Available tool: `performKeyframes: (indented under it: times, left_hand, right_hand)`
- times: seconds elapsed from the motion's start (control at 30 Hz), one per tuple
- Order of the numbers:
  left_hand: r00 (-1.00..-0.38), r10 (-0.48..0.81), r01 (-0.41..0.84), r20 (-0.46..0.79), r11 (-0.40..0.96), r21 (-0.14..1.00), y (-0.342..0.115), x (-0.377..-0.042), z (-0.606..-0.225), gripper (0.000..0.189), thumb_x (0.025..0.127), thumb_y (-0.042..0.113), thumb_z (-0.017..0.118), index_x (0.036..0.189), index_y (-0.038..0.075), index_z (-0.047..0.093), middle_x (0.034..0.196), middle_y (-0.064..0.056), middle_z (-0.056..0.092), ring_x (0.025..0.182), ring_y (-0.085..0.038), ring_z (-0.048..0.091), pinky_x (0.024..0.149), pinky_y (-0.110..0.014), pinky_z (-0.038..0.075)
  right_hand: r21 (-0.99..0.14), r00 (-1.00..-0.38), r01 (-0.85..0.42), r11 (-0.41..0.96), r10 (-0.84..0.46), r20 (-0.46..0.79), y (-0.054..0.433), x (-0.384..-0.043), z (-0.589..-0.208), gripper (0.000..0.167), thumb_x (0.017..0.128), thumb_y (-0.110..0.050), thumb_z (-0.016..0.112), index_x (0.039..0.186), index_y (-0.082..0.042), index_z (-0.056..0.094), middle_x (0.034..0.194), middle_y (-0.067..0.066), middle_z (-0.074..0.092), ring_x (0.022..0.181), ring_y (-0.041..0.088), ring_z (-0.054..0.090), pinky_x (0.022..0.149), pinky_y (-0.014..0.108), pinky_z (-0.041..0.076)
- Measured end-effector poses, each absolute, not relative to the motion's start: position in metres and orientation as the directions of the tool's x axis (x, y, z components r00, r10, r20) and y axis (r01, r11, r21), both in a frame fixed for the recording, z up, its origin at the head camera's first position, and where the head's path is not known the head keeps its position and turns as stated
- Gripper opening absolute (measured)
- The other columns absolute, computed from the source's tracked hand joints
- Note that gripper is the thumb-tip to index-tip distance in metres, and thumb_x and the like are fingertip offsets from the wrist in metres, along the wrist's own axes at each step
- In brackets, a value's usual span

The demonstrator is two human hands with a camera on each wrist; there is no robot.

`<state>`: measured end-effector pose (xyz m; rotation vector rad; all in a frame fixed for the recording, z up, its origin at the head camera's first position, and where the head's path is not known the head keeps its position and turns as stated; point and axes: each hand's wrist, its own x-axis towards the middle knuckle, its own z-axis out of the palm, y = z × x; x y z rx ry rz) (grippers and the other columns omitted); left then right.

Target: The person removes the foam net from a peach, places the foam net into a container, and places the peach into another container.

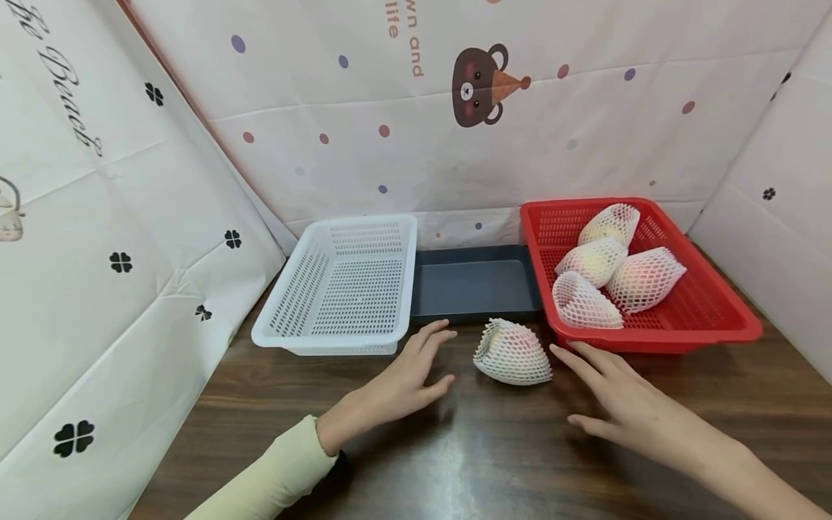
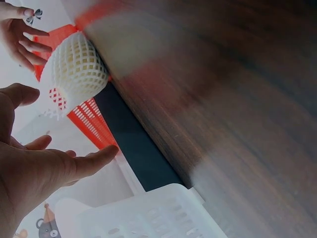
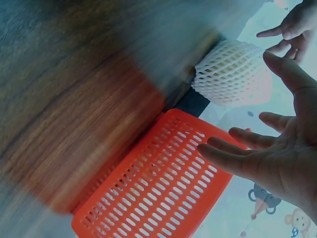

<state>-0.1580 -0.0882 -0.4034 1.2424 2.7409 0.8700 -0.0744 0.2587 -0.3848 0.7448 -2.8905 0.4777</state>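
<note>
A pinkish-yellow round fruit in a white foam net [image 1: 513,352] lies on the wooden table between my two hands, touched by neither. My left hand [image 1: 404,381] hovers to its left, fingers spread, close to the front corner of the white basket. On the other side my right hand [image 1: 627,406] has its fingers extended, their tips by the red basket's front wall. Both wrist views show the netted fruit [image 2: 77,67] beyond spread fingers, with a gap between. Several more netted fruits [image 1: 646,280] rest in the red basket [image 1: 708,318].
The white basket [image 1: 325,341] stands at left, with no fruit visible in it. A dark grey shallow tray [image 1: 477,285] sits between the two baskets. Printed white cloth [image 1: 312,94] hangs behind and along the sides of the wooden table [image 1: 494,455].
</note>
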Motion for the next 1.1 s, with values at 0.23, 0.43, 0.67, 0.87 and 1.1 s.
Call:
performKeyframes:
  times: [0.23, 0.43, 0.67, 0.87, 1.1]
  left_hand:
    - [-0.686, 0.697, 0.691, 0.210, 0.533, 0.488, -0.089, -0.157, -0.404, 0.064, 0.099, 0.022, 0.066, 0.153, 0.010, 0.034, 0.163, -0.012, 0.022, 0.148, -0.029, 0.029, 0.114, -0.046, 0.041]
    - [-0.683, 0.701, 0.692, 0.205, 0.532, 0.488, -0.088, -0.157, -0.404, 0.064, 0.100, 0.022, 0.066, 0.153, 0.009, 0.034, 0.164, -0.012, 0.022, 0.148, -0.028, 0.028, 0.114, -0.045, 0.040]
    - [-0.679, 0.704, 0.698, 0.209, 0.532, 0.479, -0.089, -0.156, -0.403, 0.063, 0.100, 0.023, 0.066, 0.152, 0.011, 0.034, 0.164, -0.012, 0.022, 0.148, -0.028, 0.029, 0.114, -0.045, 0.041]
    - [-0.680, 0.698, 0.703, 0.224, 0.536, 0.467, -0.091, -0.157, -0.401, 0.062, 0.099, 0.022, 0.067, 0.151, 0.008, 0.037, 0.162, -0.014, 0.025, 0.147, -0.028, 0.029, 0.116, -0.046, 0.038]
    - [-0.674, 0.708, 0.708, 0.211, 0.536, 0.461, -0.091, -0.157, -0.401, 0.060, 0.099, 0.023, 0.066, 0.151, 0.010, 0.037, 0.163, -0.012, 0.025, 0.147, -0.026, 0.029, 0.116, -0.044, 0.039]
  right_hand:
    - [-0.269, -0.869, -0.492, 0.828, -0.454, 0.196, 0.258, -0.076, -0.384, 0.094, 0.076, -0.031, 0.090, 0.154, -0.014, 0.041, 0.146, 0.021, 0.047, 0.128, 0.040, 0.047, 0.094, 0.058, 0.054]
    - [-0.277, -0.862, -0.506, 0.817, -0.468, 0.194, 0.250, -0.081, -0.385, 0.092, 0.078, -0.032, 0.088, 0.154, -0.012, 0.040, 0.147, 0.020, 0.047, 0.130, 0.040, 0.046, 0.095, 0.058, 0.053]
    - [-0.290, -0.856, -0.516, 0.806, -0.477, 0.197, 0.239, -0.085, -0.387, 0.092, 0.082, -0.032, 0.086, 0.157, -0.010, 0.037, 0.153, 0.022, 0.043, 0.133, 0.039, 0.045, 0.100, 0.056, 0.052]
    - [-0.294, -0.846, -0.532, 0.794, -0.487, 0.218, 0.232, -0.089, -0.389, 0.094, 0.083, -0.031, 0.085, 0.159, -0.011, 0.033, 0.157, 0.021, 0.039, 0.136, 0.039, 0.043, 0.101, 0.055, 0.051]
    - [-0.283, -0.833, -0.544, 0.789, -0.471, 0.289, 0.223, -0.095, -0.393, 0.087, 0.084, -0.024, 0.083, 0.155, -0.004, 0.037, 0.153, 0.027, 0.041, 0.133, 0.045, 0.046, 0.101, 0.059, 0.049]
